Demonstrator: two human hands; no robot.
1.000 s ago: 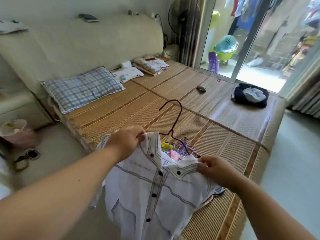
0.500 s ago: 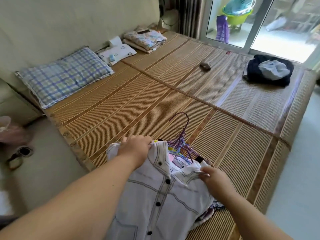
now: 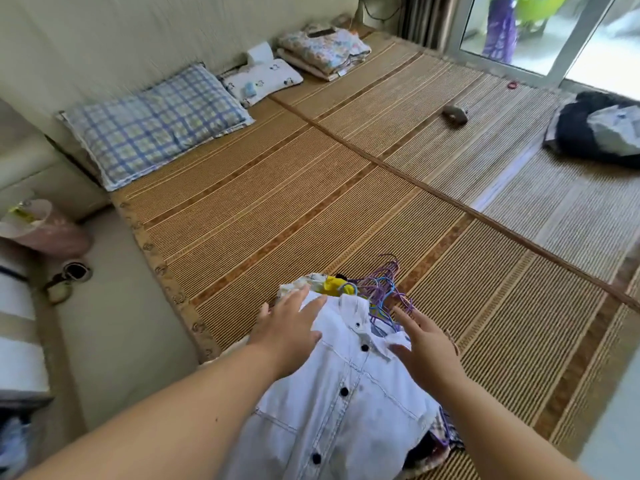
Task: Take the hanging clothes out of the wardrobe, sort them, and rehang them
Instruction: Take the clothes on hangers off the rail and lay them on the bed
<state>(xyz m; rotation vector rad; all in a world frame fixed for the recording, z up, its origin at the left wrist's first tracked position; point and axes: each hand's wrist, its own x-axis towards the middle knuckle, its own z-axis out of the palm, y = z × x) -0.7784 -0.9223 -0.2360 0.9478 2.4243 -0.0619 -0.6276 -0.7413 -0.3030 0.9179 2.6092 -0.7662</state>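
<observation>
Lying flat, white shirt (image 3: pixel 343 407), dark buttons

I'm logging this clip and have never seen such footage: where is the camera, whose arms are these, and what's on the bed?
There is no machine here. The picture comes from a wide-angle camera worn on a person's head, looking down at their own bare arms. The left hand and right hand are spread open over a white buttoned shirt and grip nothing. The shirt lies on a pile of clothes with purple and blue hangers, on a woven mat. Farther off lie a checked pillow, folded cloth and a dark bundle.
</observation>
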